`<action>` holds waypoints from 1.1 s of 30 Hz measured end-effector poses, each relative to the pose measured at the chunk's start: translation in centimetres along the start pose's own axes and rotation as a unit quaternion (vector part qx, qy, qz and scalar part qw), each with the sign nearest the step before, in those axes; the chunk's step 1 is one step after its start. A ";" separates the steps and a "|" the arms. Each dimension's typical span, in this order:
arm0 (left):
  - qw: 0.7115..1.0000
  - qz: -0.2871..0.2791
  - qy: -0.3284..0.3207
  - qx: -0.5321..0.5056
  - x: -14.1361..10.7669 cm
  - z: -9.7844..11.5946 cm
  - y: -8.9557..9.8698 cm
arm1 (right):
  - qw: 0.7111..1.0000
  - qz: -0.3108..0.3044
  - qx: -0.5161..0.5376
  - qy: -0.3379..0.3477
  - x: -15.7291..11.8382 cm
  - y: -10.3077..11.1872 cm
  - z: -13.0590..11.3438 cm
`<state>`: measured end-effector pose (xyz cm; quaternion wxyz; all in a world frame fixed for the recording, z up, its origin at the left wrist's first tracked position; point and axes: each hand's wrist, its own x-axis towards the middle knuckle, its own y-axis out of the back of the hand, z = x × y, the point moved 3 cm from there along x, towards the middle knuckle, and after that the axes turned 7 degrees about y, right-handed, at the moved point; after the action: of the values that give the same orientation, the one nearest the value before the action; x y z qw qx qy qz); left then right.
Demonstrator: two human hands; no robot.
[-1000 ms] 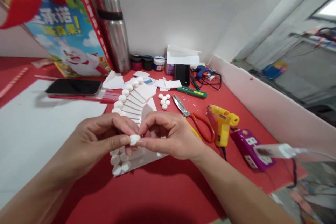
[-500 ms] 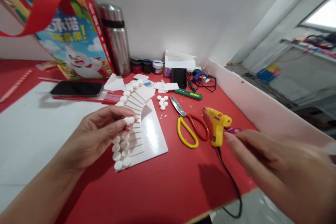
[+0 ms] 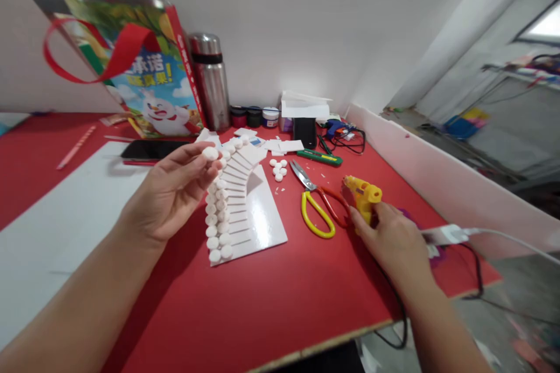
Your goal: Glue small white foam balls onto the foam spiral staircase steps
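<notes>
My left hand [image 3: 164, 195] pinches a small round white piece [image 3: 210, 154] between thumb and fingertips, raised above the left side of a white board [image 3: 269, 218]. Along that board's left edge runs a curved double row of similar white discs [image 3: 213, 242], with thin dark lines fanning out from them. At the right, my right hand [image 3: 396, 245] is closed around the handle of a yellow hot glue gun [image 3: 364, 189], its nozzle pointing left. Scissors [image 3: 312, 201] with one yellow and one red handle lie between the board and the glue gun.
Several loose white discs [image 3: 279, 170] lie behind the scissors, near a green utility knife [image 3: 321, 157]. Behind are a steel flask [image 3: 213, 81], a gift bag [image 3: 161, 87], paint jars [image 3: 254, 117] and a phone [image 3: 151, 150]. A white power strip [image 3: 446, 235] is beside my right wrist.
My right hand has moved left and closed around the glue gun's handle. My left hand has risen slightly with the white piece. The camera view has shifted.
</notes>
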<state>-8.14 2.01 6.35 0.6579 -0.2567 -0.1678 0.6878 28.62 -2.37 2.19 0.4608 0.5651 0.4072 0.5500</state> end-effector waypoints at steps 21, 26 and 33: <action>0.999 -0.009 -0.049 -0.014 1.9 -2.1 2.6 | 0.500 -0.158 0.850 -0.036 3.9 8.0 -13.2; 0.998 -0.018 -0.054 -0.009 1.7 -2.0 2.3 | 0.426 -0.169 0.888 0.048 4.6 5.6 -16.3; 0.998 -0.035 -0.043 0.029 1.7 -2.4 2.2 | 0.465 -0.198 0.862 0.032 4.5 1.8 -15.0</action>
<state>-8.58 3.24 2.96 0.6807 -0.2015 -0.1852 0.6796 13.86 2.66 4.61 -0.1776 0.5620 0.7901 -0.1683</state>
